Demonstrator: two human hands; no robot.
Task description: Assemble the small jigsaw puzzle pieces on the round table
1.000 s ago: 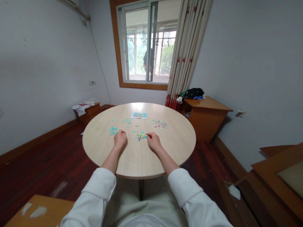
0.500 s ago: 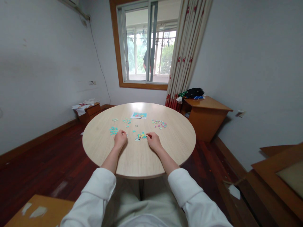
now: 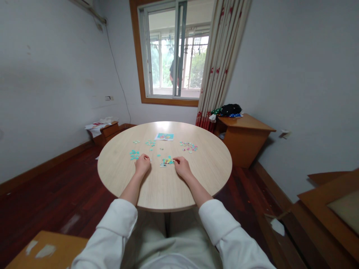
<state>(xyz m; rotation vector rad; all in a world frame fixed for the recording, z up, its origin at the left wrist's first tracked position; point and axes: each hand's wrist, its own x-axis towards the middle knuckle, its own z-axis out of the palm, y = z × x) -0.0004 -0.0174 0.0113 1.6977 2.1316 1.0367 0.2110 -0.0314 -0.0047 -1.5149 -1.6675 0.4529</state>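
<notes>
A small, partly joined jigsaw puzzle (image 3: 167,161), yellow and teal, lies on the round wooden table (image 3: 165,190). My right hand (image 3: 182,166) is at its right edge, thumb and fingers pinched on a puzzle piece there. To the left of the puzzle rests my left hand (image 3: 143,163), its fingers curled closed; whatever they hold is too small to make out. Just beyond that hand lies a cluster of teal puzzle pieces (image 3: 134,154). A couple of loose pieces (image 3: 159,155) sit above the joined part.
Farther back are more teal pieces (image 3: 150,143), a pale group (image 3: 136,142) and a pink mixed group (image 3: 189,146). A blue picture sheet (image 3: 164,136) lies near the far side. A wooden desk (image 3: 244,138) with cloth on it stands right. Someone's dark-clothed figure (image 3: 174,71) shows beyond the window.
</notes>
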